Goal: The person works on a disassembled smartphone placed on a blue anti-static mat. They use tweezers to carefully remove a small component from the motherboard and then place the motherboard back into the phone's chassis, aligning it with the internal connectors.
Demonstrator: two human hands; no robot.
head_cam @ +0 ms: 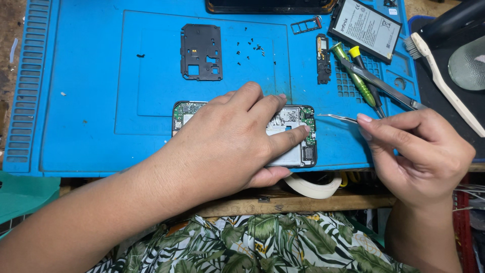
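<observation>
Matt blue rubbery mat (81, 101); shiny metal tweezers (336, 118); worn rough wooden bench edge (303, 202); matt black plastic cover (201, 52).

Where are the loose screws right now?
In the head view, the loose screws lie scattered on the blue mat, upper centre, just right of the black cover plate.

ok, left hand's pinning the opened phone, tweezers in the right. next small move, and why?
Probably bring the tweezers tip left and down onto the board at the opened phone right end. The tip hangs just off that edge, pointing at it; the left hand presses the phone flat on the blue mat, and the right hand pinches the tweezers.
</observation>
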